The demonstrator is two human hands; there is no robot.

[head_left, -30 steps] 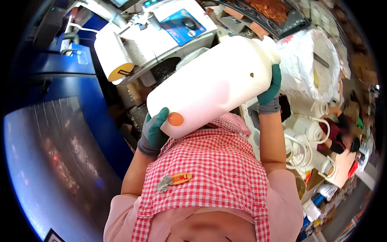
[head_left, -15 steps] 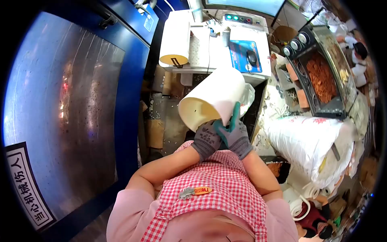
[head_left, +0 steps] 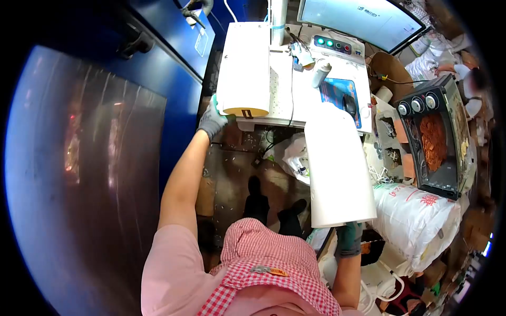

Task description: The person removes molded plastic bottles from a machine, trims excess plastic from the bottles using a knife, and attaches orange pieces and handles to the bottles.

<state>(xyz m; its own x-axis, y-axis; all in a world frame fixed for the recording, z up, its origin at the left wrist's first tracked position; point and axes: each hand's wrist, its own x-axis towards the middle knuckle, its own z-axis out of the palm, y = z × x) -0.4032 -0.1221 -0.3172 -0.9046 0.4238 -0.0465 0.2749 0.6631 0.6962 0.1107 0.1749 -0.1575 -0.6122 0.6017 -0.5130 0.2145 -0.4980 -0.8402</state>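
My right hand [head_left: 349,239], in a grey and green glove, grips the near end of a white hollow cylinder [head_left: 340,174]. The fingers are partly hidden under its rim. The cylinder stretches away from me over the right part of the white worktable [head_left: 282,105]. My left hand [head_left: 213,120], gloved alike, reaches forward to a second white cylinder [head_left: 245,68] lying on the table's left side. Its fingers are around the near left corner, with the thumb by the yellowish end, which has a dark rectangular mark.
A spray can [head_left: 320,73], a mouse [head_left: 349,104], a control box [head_left: 332,45] and a monitor [head_left: 363,21] are on or behind the table. Right stand a toaster oven [head_left: 435,137] and a white sack [head_left: 416,221]. A blue machine door [head_left: 179,131] borders the left.
My hands have parted from the first cylinder's open end. The left has moved forward and left to the second cylinder; the right has carried the first to the right.
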